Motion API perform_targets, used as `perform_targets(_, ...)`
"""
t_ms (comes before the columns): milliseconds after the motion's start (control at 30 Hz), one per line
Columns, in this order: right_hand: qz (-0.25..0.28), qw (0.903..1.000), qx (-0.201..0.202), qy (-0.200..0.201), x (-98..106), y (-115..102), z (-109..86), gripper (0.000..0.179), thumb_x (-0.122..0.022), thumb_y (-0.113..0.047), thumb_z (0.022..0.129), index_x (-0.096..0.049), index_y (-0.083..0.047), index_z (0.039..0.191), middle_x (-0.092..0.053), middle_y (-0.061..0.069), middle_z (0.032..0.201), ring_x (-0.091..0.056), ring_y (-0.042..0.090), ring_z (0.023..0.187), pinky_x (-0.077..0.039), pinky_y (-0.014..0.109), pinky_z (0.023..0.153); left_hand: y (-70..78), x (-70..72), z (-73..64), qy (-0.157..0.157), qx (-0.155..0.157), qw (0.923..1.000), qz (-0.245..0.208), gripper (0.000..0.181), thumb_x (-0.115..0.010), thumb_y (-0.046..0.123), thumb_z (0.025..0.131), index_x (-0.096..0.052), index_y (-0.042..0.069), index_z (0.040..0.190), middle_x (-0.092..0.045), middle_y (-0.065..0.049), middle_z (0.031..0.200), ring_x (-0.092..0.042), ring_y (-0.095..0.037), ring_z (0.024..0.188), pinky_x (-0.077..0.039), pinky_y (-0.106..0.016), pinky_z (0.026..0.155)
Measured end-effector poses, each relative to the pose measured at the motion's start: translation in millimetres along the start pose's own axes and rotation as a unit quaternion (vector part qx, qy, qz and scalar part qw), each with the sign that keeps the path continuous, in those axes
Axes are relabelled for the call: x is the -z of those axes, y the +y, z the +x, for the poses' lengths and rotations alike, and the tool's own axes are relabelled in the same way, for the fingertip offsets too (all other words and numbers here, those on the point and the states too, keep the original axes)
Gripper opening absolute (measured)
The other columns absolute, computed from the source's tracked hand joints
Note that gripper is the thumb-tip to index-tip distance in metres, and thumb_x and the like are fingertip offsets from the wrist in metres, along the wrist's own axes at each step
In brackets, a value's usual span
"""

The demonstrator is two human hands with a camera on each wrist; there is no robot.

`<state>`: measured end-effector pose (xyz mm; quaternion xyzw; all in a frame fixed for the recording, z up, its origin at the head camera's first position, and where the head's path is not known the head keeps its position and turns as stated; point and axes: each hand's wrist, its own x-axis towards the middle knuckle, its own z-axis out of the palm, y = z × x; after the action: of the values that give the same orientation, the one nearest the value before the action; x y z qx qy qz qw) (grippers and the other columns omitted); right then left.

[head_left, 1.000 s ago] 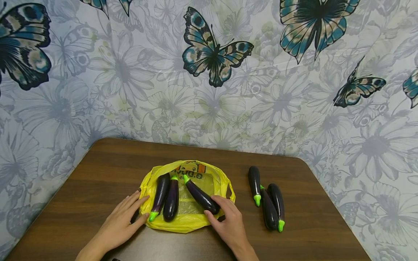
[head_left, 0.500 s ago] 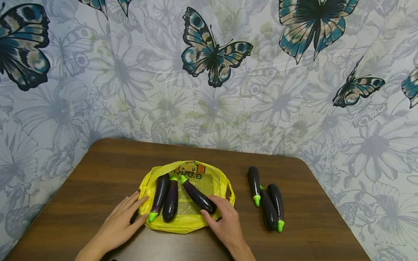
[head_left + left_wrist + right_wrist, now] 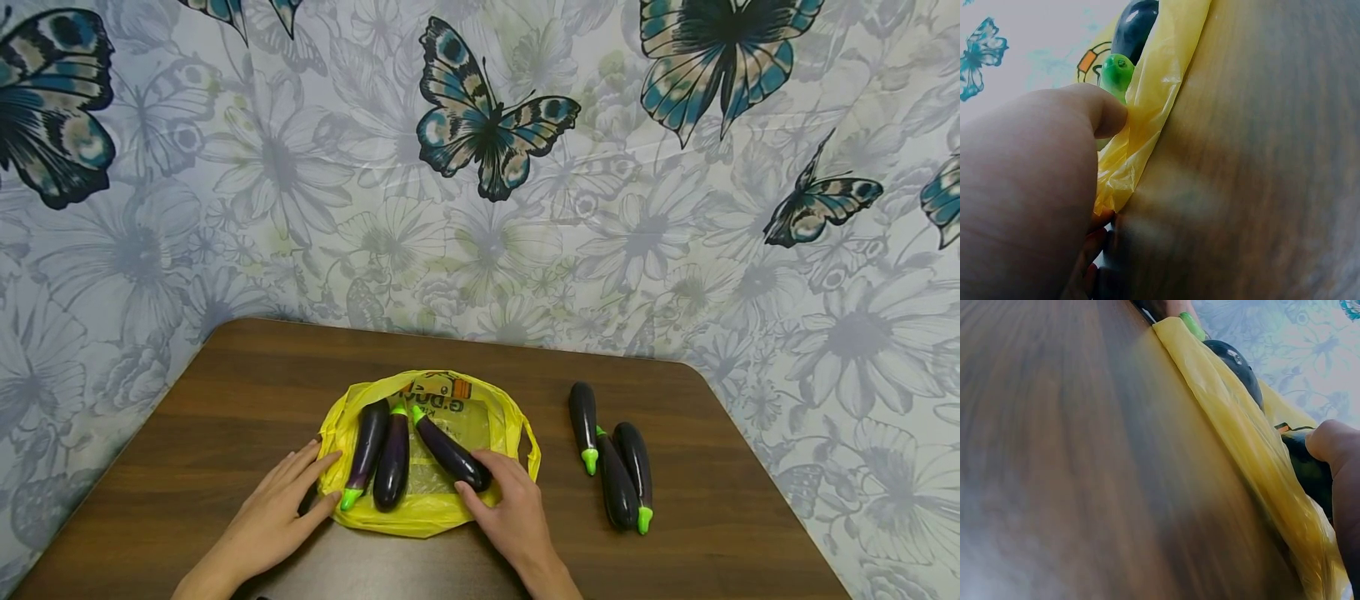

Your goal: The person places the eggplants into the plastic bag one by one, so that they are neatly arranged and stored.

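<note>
A yellow plastic bag [image 3: 420,521] lies on the table, its mouth spread wide. Inside, two eggplants sit side by side at the left: an outer eggplant [image 3: 369,442] with its green stem toward me, and an inner eggplant [image 3: 393,467] with its stem away. My left hand [image 3: 273,508] holds the bag's left rim; in the left wrist view the thumb [image 3: 1107,112] lies against the plastic. My right hand [image 3: 513,508] grips the blunt end of a third eggplant [image 3: 450,450], which slants across the bag. Its fingertips are partly hidden.
Three more eggplants lie on the table right of the bag: one eggplant [image 3: 583,421] farther back, and a touching pair, the left eggplant [image 3: 618,487] and the right eggplant [image 3: 636,458]. The brown wooden table [image 3: 262,367] meets a butterfly-patterned wall covering [image 3: 300,208] behind.
My right hand has shifted a little left, bringing the third eggplant slightly nearer the other two in the bag. The left hand stays in place on the rim.
</note>
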<state>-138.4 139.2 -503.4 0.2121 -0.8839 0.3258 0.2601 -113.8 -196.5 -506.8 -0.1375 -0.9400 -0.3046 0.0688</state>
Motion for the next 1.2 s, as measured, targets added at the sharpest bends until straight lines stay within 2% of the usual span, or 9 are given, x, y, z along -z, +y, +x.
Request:
perform_targets(233, -0.008, 1.0, 0.004, 0.002, -4.0, 0.6, 0.4, 0.04, -0.089, -0.03, 0.083, -0.073, -0.017, 0.118, -0.073, -0.003, 0.115, -0.07, 0.013, 0.106, -0.061, 0.034, 0.088, -1.1, -0.6, 0.2, -0.003, 0.002, 1.0, -0.003, 0.055, -0.065, 0.042, 0.102, -0.056, 0.015, 0.148, -0.042, -0.023, 0.16, -0.038, -0.041, 0.148, -0.029, -0.06, 0.121)
perform_targets(367, -0.005, 1.0, 0.003, 0.001, -5.7, 0.1, 1.8, 0.039, -0.088, -0.03, 0.084, -0.074, -0.017, 0.118, -0.074, -0.004, 0.115, -0.07, 0.013, 0.106, -0.061, 0.033, 0.088, -0.7, -0.1, 0.5, -0.001, 0.002, 1.0, -0.003, 0.054, -0.064, 0.042, 0.102, -0.056, 0.015, 0.148, -0.042, -0.023, 0.16, -0.038, -0.041, 0.148, -0.028, -0.058, 0.123)
perform_targets(800, 0.004, 0.9992, -0.034, -0.021, -9.5, -4.5, 3.8, 0.04, -0.086, -0.033, 0.086, -0.073, -0.017, 0.119, -0.073, -0.003, 0.115, -0.069, 0.012, 0.108, -0.061, 0.034, 0.089, -1.8, -0.7, 0.8, -0.003, 0.004, 1.0, 0.0, 0.055, -0.064, 0.043, 0.102, -0.056, 0.016, 0.149, -0.042, -0.022, 0.16, -0.038, -0.04, 0.149, -0.024, -0.051, 0.127)
perform_targets(1200, 0.031, 0.9976, -0.023, -0.057, -9.4, -4.1, 2.9, 0.044, -0.085, -0.034, 0.087, -0.071, -0.015, 0.124, -0.073, -0.003, 0.118, -0.07, 0.01, 0.104, -0.061, 0.032, 0.087, -1.9, -0.9, 0.0, -0.001, 0.004, 1.0, -0.002, 0.055, -0.064, 0.043, 0.102, -0.056, 0.015, 0.148, -0.041, -0.022, 0.16, -0.038, -0.04, 0.149, -0.025, -0.053, 0.125)
